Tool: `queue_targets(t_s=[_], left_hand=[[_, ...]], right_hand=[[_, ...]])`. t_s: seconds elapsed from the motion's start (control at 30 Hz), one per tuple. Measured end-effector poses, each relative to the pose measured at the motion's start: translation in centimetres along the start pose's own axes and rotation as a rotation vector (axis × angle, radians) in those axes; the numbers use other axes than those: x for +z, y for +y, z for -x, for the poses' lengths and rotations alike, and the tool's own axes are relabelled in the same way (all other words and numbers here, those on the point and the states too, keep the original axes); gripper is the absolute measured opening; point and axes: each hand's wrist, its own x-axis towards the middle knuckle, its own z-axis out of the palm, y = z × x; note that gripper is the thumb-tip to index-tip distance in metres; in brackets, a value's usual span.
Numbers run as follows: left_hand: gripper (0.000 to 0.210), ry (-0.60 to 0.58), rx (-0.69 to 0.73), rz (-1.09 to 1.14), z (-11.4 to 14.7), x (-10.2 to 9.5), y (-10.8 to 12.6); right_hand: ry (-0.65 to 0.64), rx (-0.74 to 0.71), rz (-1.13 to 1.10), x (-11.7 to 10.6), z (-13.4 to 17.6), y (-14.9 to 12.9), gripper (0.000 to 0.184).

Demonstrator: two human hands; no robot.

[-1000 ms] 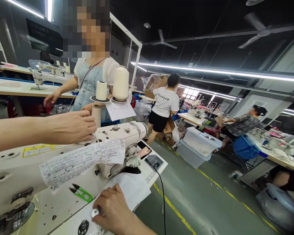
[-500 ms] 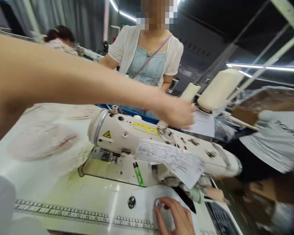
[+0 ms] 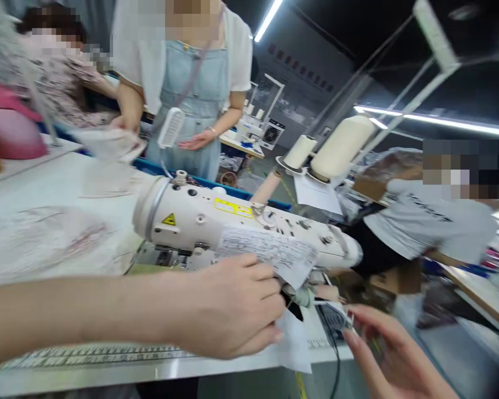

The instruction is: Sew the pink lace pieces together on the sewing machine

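Note:
The white sewing machine (image 3: 183,213) stands across the table with a handwritten sheet (image 3: 270,249) on its front. My left hand (image 3: 243,307) is in front of it, palm down with the fingers curled under; whatever they hold is hidden. At the table's right end my right hand (image 3: 388,346) pinches a small shiny metal piece (image 3: 349,320) between thumb and forefinger, its kind too small to make out. Beside my left fingertips, a white paper (image 3: 295,346) hangs over the table edge. A pale green spool (image 3: 303,296) sits between the hands.
Two cream thread cones (image 3: 343,147) stand behind the machine, and a slim tan cone (image 3: 266,187) is on top of it. Sheer white fabric (image 3: 45,244) covers the table's left. Facing me stands a person in a denim dress (image 3: 195,88); another, in a white shirt (image 3: 432,216), bends at right.
My left hand has come back from over the machine to its front. My right hand has lifted off the paper and moved right. The view has shifted, and the person opposite now shows an open hand.

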Motion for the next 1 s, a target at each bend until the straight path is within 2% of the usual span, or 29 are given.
queue_targets(t_s=[0.03, 0.1, 0.23, 0.3, 0.37, 0.43, 0.6, 0.73, 0.87, 0.93, 1.0], left_hand=[[0.023, 0.07, -0.017, 0.102, 0.9, 0.8, 0.4], [0.019, 0.069, -0.073, 0.306, 1.9, 1.7, 1.0], [0.022, 0.016, -0.172, 0.608, 2.6, 1.9, 1.5], [0.026, 0.011, -0.21, 0.685, 2.9, 2.0, 1.4], [0.027, 0.015, -0.234, 0.713, 3.4, 2.3, 1.2], [0.026, 0.043, -0.241, 0.709, 3.8, 2.6, 0.9], [0.023, 0.178, -0.216, 0.694, 4.0, 3.0, 0.5], [0.025, 0.231, -0.223, 0.703, 3.9, 3.1, 0.0], [0.035, 0.226, -0.277, 0.802, 4.1, 2.9, 0.0], [0.041, 0.229, -0.313, 0.87, 4.3, 2.7, 0.3], [0.042, 0.246, -0.333, 0.906, 4.4, 2.4, 0.6]], right_hand=[[0.005, 0.05, 0.024, -0.3, -1.5, -1.0, 0.015], [-0.059, 0.024, 0.052, 0.5, -5.2, -2.7, 0.014], [-0.325, -0.085, 0.044, 5.5, -12.9, -4.5, 0.014], [-0.439, -0.043, 0.112, 8.0, -15.6, -4.8, 0.012], [-0.595, 0.024, 0.195, 9.6, -17.2, -5.0, 0.011], [-0.671, 0.062, 0.242, 10.3, -18.0, -5.3, 0.011], [-0.745, 0.094, 0.293, 10.4, -19.0, -5.6, 0.011], [-0.811, 0.115, 0.196, 10.9, -20.0, -4.8, 0.013], [-0.863, 0.166, 0.116, 11.7, -20.5, -4.5, 0.017], [-0.861, 0.152, 0.165, 11.6, -20.1, -5.0, 0.017], [-0.761, 0.124, 0.269, 10.6, -18.9, -5.8, 0.016]])
